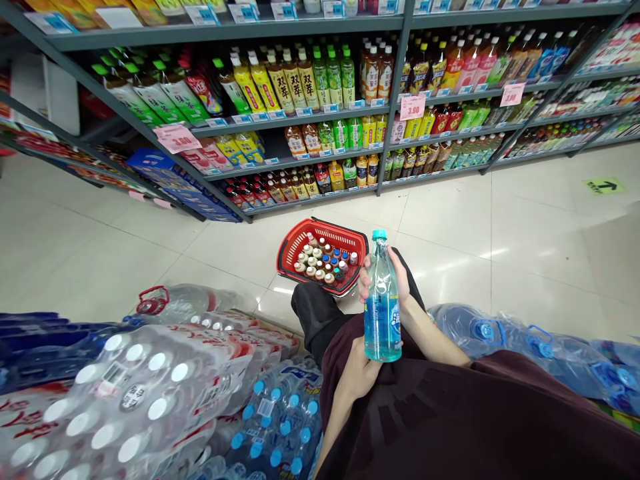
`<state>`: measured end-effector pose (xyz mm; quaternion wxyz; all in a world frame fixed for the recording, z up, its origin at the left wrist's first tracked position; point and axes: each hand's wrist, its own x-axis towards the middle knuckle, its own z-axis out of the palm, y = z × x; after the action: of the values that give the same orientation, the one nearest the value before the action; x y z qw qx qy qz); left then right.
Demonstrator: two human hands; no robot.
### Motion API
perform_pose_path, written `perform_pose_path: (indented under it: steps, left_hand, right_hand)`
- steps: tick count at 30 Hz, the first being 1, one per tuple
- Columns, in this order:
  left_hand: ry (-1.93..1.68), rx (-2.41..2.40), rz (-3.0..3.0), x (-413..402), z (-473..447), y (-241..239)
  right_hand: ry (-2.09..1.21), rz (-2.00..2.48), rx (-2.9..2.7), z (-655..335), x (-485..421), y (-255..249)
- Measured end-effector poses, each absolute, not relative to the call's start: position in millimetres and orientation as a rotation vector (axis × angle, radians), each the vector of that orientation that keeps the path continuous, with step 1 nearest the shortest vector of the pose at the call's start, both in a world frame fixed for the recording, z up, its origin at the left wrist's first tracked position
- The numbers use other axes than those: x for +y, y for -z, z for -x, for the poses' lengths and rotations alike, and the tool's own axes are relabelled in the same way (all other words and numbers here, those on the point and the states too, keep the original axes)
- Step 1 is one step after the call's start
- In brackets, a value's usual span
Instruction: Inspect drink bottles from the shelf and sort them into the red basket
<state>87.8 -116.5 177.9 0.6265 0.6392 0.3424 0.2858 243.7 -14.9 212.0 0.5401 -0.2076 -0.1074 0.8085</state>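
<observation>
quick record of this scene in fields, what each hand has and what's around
place: shop aisle, tiled floor
held: blue bottle, upright, cap on
left hand: grips the bottle's base
right hand: wraps the bottle's upper body from behind
basket: red basket on the floor, full of small bottles
lower left: shrink-wrapped water packs
right: large water jugs
back: drink shelves

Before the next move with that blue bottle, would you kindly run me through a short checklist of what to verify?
1. Bottle held by both hands: ok; the right hand grips it near the top, the left hand supports the bottom.
2. Bottle upright: ok.
3. Cap in place: ok.
4. Red basket within view on the floor: ok; it stands just beyond the knee.
5. Room left in the basket: cannot tell; many bottle caps show inside.
</observation>
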Motion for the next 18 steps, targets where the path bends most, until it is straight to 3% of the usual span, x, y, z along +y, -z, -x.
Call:
perform_pose_path:
  steps: [18]
  left_hand:
    - [-0.711, 1.179, -1.547, -119, -89, -160]
  right_hand:
    - [-1.860, 0.666, 0.025, -244, -7, -199]
